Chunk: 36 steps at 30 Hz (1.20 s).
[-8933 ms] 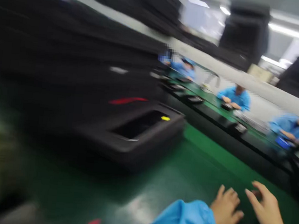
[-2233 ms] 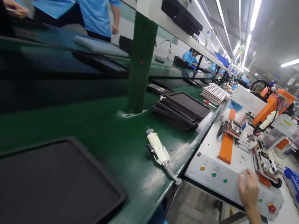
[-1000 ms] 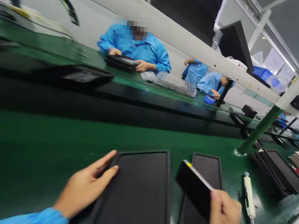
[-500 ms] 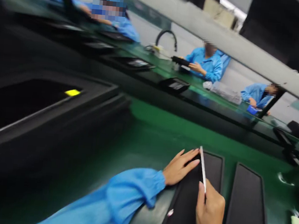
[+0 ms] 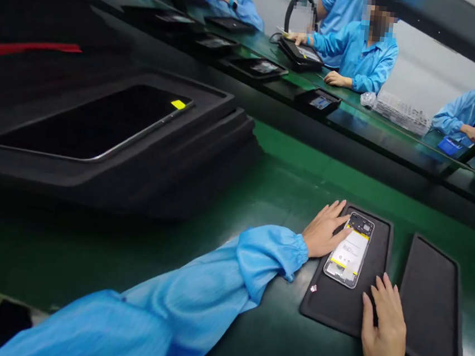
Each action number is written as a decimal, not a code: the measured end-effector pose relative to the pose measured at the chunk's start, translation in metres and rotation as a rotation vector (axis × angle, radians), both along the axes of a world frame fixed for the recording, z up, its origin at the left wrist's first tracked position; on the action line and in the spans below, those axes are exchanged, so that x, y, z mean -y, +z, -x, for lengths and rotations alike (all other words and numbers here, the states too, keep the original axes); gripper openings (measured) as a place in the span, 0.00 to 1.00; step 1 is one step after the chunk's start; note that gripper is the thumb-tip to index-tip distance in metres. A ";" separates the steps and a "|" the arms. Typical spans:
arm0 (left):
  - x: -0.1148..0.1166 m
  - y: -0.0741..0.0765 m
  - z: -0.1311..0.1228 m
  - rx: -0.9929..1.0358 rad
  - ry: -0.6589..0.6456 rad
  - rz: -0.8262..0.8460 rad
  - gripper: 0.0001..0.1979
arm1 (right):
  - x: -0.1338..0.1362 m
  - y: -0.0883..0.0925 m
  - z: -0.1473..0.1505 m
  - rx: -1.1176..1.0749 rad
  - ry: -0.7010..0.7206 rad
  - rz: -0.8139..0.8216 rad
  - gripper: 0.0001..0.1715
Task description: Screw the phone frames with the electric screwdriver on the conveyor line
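A phone point(image 5: 349, 250) with its back open, showing a white and yellow battery, lies flat on a black foam tray point(image 5: 334, 305) on the green bench. My left hand point(image 5: 325, 230), in a blue sleeve, rests open on the tray's left edge with its fingertips against the phone's side. My right hand point(image 5: 385, 326) lies open and flat on the tray's lower right corner, just below the phone, holding nothing.
A second black tray point(image 5: 432, 309) lies to the right. A stack of black foam trays point(image 5: 107, 171) holding a dark phone with a yellow tab point(image 5: 178, 104) stands at the left. Several workers in blue sit beyond a conveyor point(image 5: 352, 122) carrying devices.
The phone that my right hand held on edge now lies flat on the tray. My right hand has let go and rests below it. The view swung left and down.
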<state>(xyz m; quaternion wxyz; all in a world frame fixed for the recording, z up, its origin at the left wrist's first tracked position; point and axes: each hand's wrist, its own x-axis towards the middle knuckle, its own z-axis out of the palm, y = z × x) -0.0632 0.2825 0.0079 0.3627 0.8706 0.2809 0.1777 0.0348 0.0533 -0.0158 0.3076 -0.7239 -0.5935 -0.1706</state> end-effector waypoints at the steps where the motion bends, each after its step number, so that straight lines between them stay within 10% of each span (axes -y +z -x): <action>1: 0.000 -0.001 0.000 0.014 -0.002 0.001 0.22 | 0.000 -0.001 0.000 -0.003 0.002 0.000 0.13; 12: -0.020 -0.017 0.003 0.287 0.180 0.190 0.21 | -0.002 -0.007 0.001 -0.042 -0.076 -0.128 0.19; 18: -0.041 0.008 -0.003 0.247 0.150 0.317 0.24 | -0.003 -0.014 -0.001 -0.005 -0.020 -0.113 0.19; 28: 0.088 0.022 -0.004 -0.189 -0.026 0.059 0.48 | -0.007 -0.044 -0.016 0.136 0.057 -0.229 0.19; 36: 0.084 0.032 -0.008 -0.160 0.045 0.059 0.38 | -0.011 -0.048 -0.013 0.097 -0.122 -0.195 0.18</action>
